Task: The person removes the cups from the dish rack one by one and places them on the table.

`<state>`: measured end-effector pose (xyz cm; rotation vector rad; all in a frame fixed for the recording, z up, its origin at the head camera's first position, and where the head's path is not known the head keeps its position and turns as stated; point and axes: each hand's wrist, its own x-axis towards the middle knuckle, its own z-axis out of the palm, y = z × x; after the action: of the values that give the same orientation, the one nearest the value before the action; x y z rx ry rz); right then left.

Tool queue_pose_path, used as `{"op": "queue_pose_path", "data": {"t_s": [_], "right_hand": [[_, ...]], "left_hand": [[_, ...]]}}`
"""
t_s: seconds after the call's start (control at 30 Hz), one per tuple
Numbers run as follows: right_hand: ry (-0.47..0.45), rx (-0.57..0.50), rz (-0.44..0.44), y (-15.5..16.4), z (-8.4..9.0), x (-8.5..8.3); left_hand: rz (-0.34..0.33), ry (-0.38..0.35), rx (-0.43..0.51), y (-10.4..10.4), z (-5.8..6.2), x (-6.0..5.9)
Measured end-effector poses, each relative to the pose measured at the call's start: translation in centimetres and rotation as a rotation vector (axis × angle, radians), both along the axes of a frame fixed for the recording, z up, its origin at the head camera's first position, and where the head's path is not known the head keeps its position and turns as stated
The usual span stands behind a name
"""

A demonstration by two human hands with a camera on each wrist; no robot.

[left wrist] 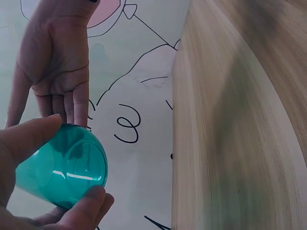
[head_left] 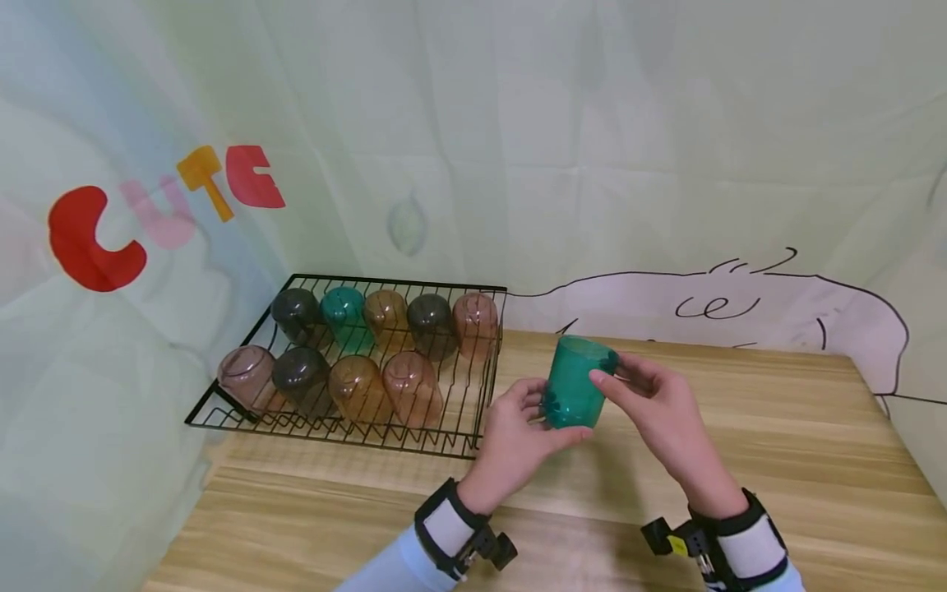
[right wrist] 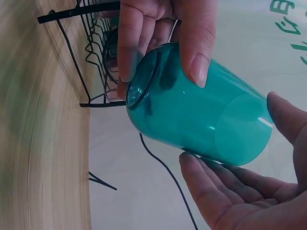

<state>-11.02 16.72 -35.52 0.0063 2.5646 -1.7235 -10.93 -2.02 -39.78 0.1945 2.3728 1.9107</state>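
Note:
A translucent teal cup [head_left: 577, 385] hangs above the wooden table [head_left: 769, 469], tilted, between both hands. My left hand [head_left: 527, 415] grips its base end, with thumb and fingers curled round it; the left wrist view shows the cup [left wrist: 62, 167] pinched near the bottom. My right hand [head_left: 654, 395] lies along the rim end with straight fingers touching the cup and the thumb beside it. From the right wrist camera the cup [right wrist: 196, 120] sits between the left hand's fingers [right wrist: 129, 43] above and my right palm [right wrist: 230, 196] below.
A black wire rack [head_left: 473, 386] stands at the table's back left, holding several upturned cups in brown, grey, pink and one teal [head_left: 344, 316]. A printed curtain hangs close behind the rack and table. Bare wood lies to the right and front.

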Motion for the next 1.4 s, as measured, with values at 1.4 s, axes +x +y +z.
{"op": "queue_pose_path", "data": {"t_s": [1.4], "right_hand": [[0.249, 0.097, -0.318, 7.1, 1.1, -1.6]], "left_hand": [[0.119, 0.432, -0.387, -4.5, 5.3, -1.3]]}}
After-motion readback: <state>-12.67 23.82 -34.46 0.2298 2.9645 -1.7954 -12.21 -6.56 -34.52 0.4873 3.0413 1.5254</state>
